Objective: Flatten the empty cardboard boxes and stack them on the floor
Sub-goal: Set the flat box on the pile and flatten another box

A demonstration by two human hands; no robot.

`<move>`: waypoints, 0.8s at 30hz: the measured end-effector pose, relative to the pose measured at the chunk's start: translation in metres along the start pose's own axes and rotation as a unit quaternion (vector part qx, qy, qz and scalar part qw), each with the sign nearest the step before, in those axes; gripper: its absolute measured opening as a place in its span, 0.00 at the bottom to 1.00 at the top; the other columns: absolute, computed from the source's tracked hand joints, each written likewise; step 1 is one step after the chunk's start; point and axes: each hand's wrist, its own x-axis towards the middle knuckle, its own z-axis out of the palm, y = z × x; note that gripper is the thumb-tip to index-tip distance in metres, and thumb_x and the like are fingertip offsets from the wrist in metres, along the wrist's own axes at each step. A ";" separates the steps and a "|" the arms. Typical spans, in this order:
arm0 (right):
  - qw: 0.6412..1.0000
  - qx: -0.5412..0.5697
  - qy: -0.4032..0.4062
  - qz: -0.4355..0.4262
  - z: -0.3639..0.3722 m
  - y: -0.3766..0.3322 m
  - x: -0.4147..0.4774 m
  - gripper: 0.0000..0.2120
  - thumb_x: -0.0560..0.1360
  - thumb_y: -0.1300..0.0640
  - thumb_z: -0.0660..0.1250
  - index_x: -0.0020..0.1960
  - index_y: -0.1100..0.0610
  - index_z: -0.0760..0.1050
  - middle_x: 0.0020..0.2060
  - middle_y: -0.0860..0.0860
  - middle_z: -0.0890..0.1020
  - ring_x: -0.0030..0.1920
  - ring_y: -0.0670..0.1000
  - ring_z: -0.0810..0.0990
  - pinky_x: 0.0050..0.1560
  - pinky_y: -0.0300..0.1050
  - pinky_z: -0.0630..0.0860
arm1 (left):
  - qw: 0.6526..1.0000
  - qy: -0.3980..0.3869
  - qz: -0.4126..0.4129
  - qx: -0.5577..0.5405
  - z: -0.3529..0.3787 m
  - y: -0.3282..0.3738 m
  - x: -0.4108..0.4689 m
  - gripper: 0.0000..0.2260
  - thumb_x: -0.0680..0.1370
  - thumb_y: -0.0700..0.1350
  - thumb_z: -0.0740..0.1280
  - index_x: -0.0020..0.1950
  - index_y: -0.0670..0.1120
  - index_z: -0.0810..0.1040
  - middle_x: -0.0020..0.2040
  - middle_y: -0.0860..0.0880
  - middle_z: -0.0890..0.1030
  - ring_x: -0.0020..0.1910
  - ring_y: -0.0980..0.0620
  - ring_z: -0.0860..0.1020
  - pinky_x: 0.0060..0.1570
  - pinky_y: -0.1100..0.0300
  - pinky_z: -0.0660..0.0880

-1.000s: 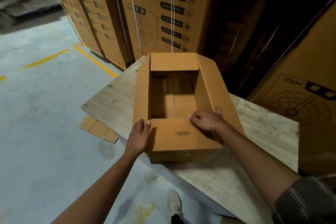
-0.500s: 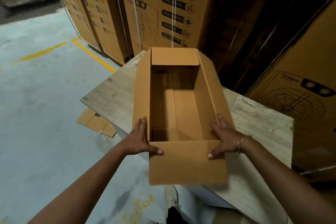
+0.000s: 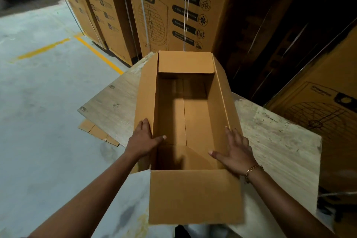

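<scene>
Cardboard box [image 3: 193, 195] open on table [image 3: 280, 141]. Left hand [image 3: 143, 137], right hand [image 3: 235, 150]: fingers straight, spread flat on its 2 long sides, gripping nothing. Best: push evenly, fold along creases.

A pale grey concrete floor [image 3: 38, 121] spreads to the left, crossed by yellow painted lines [image 3: 96, 52]. Tall printed cartons [image 3: 173, 6] bound with white straps stand in a row at the far side. A worn wood-grain counter [image 3: 280, 141] sits near right, with another carton [image 3: 324, 114] beyond it. The light is dim, and the far right lies in shadow.
</scene>
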 end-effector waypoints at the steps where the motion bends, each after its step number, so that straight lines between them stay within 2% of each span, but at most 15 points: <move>1: 1.000 -0.009 0.014 0.006 -0.007 -0.007 0.016 0.52 0.70 0.27 0.64 0.80 0.46 0.38 0.80 0.49 0.41 0.78 0.56 0.46 0.75 0.57 0.55 | 1.000 0.014 -0.010 -0.012 0.000 0.012 0.012 0.48 0.75 0.66 0.68 0.82 0.45 0.48 0.82 0.42 0.56 0.78 0.38 0.61 0.72 0.39 0.66; 3: 0.999 -0.016 0.047 0.000 -0.021 -0.024 0.054 0.49 0.73 0.32 0.65 0.81 0.49 0.42 0.80 0.50 0.44 0.79 0.55 0.46 0.75 0.55 0.54 | 0.997 0.042 -0.038 -0.047 0.001 0.034 0.032 0.43 0.78 0.60 0.69 0.83 0.45 0.49 0.82 0.42 0.56 0.77 0.38 0.62 0.73 0.39 0.66; 5: 0.994 -0.001 0.097 -0.050 -0.034 -0.045 0.097 0.44 0.75 0.37 0.66 0.81 0.50 0.47 0.80 0.50 0.49 0.79 0.54 0.49 0.76 0.54 0.54 | 0.994 0.074 -0.054 -0.054 0.004 0.046 0.046 0.37 0.80 0.51 0.68 0.82 0.46 0.52 0.80 0.43 0.62 0.73 0.39 0.69 0.69 0.42 0.70; 7: 0.985 0.117 0.092 -0.084 -0.045 -0.070 0.144 0.40 0.75 0.42 0.68 0.80 0.50 0.53 0.79 0.49 0.58 0.77 0.52 0.58 0.75 0.55 0.61 | 0.994 0.086 -0.058 -0.031 0.005 0.047 0.051 0.34 0.77 0.43 0.67 0.81 0.49 0.56 0.72 0.43 0.73 0.63 0.39 0.78 0.61 0.45 0.76; 8: 0.967 0.240 0.050 -0.070 -0.048 -0.084 0.167 0.38 0.75 0.44 0.69 0.79 0.51 0.56 0.77 0.49 0.62 0.75 0.52 0.63 0.72 0.55 0.65 | 0.994 0.091 -0.061 -0.016 0.005 0.045 0.052 0.34 0.76 0.42 0.67 0.80 0.50 0.57 0.68 0.44 0.77 0.59 0.40 0.80 0.56 0.47 0.76; 9: 0.925 0.378 0.002 -0.035 -0.050 -0.096 0.188 0.35 0.76 0.47 0.70 0.78 0.52 0.59 0.75 0.50 0.66 0.72 0.52 0.67 0.70 0.55 0.68 | 0.993 0.096 -0.062 -0.003 0.004 0.043 0.053 0.34 0.75 0.41 0.67 0.79 0.51 0.58 0.65 0.44 0.79 0.56 0.41 0.81 0.53 0.48 0.76; 10: 0.868 0.495 -0.044 0.013 -0.051 -0.107 0.208 0.30 0.77 0.49 0.69 0.76 0.53 0.63 0.73 0.51 0.70 0.70 0.53 0.71 0.67 0.54 0.70 | 0.993 0.102 -0.064 0.007 0.003 0.042 0.053 0.34 0.75 0.42 0.67 0.79 0.52 0.58 0.63 0.45 0.80 0.55 0.41 0.81 0.51 0.49 0.76; 12: 0.744 0.654 -0.110 0.088 -0.052 -0.119 0.236 0.14 0.79 0.52 0.65 0.63 0.53 0.74 0.69 0.52 0.75 0.65 0.55 0.76 0.61 0.53 0.73 | 0.992 0.110 -0.066 0.016 0.002 0.041 0.052 0.34 0.75 0.43 0.67 0.79 0.53 0.58 0.62 0.46 0.81 0.53 0.43 0.82 0.49 0.51 0.76; 14: 0.680 0.720 -0.076 0.115 -0.056 -0.120 0.256 0.06 0.79 0.56 0.62 0.54 0.54 0.76 0.65 0.53 0.78 0.61 0.55 0.79 0.56 0.51 0.74 | 0.991 0.114 -0.070 0.017 0.003 0.044 0.053 0.34 0.75 0.43 0.67 0.79 0.53 0.58 0.61 0.46 0.82 0.51 0.43 0.82 0.45 0.53 0.74; 15: 0.676 0.729 -0.032 0.106 -0.059 -0.118 0.266 0.06 0.79 0.57 0.62 0.53 0.54 0.76 0.63 0.53 0.80 0.58 0.53 0.81 0.54 0.50 0.76 | 0.991 0.113 -0.073 0.015 0.003 0.046 0.053 0.34 0.75 0.43 0.67 0.79 0.53 0.59 0.61 0.46 0.82 0.51 0.42 0.82 0.45 0.53 0.73; 16: 0.690 0.718 0.026 0.085 -0.067 -0.119 0.270 0.06 0.78 0.58 0.62 0.53 0.54 0.75 0.60 0.53 0.82 0.55 0.52 0.83 0.54 0.52 0.78 | 0.991 0.111 -0.075 0.011 0.003 0.048 0.052 0.34 0.74 0.42 0.67 0.78 0.54 0.59 0.60 0.47 0.82 0.51 0.42 0.82 0.45 0.52 0.73; 18: 0.770 0.619 0.148 0.035 -0.087 -0.121 0.284 0.08 0.76 0.56 0.66 0.55 0.51 0.74 0.53 0.50 0.82 0.51 0.49 0.82 0.54 0.54 0.80 | 0.991 0.109 -0.077 0.009 0.003 0.051 0.052 0.34 0.74 0.42 0.66 0.78 0.54 0.59 0.60 0.46 0.82 0.51 0.41 0.82 0.46 0.51 0.74; 20: 0.864 0.443 0.237 -0.012 -0.111 -0.120 0.303 0.18 0.74 0.55 0.69 0.64 0.50 0.72 0.59 0.48 0.76 0.53 0.48 0.78 0.54 0.50 0.79 | 0.991 0.106 -0.081 0.013 0.001 0.055 0.052 0.35 0.73 0.41 0.66 0.79 0.54 0.58 0.61 0.45 0.81 0.52 0.40 0.81 0.47 0.50 0.74; 22: 0.936 0.221 0.266 -0.065 -0.136 -0.116 0.331 0.27 0.75 0.53 0.69 0.72 0.48 0.66 0.71 0.49 0.68 0.67 0.52 0.70 0.63 0.51 0.73 | 0.991 0.101 -0.087 0.012 0.001 0.057 0.052 0.36 0.74 0.40 0.66 0.80 0.54 0.58 0.63 0.45 0.81 0.54 0.40 0.81 0.49 0.49 0.75; 24: 0.968 0.043 0.226 -0.097 -0.157 -0.112 0.362 0.31 0.75 0.51 0.68 0.76 0.47 0.63 0.76 0.50 0.62 0.74 0.56 0.62 0.69 0.56 0.65 | 0.990 0.101 -0.094 0.011 0.002 0.059 0.051 0.35 0.76 0.40 0.67 0.80 0.54 0.57 0.64 0.46 0.80 0.54 0.41 0.82 0.52 0.48 0.77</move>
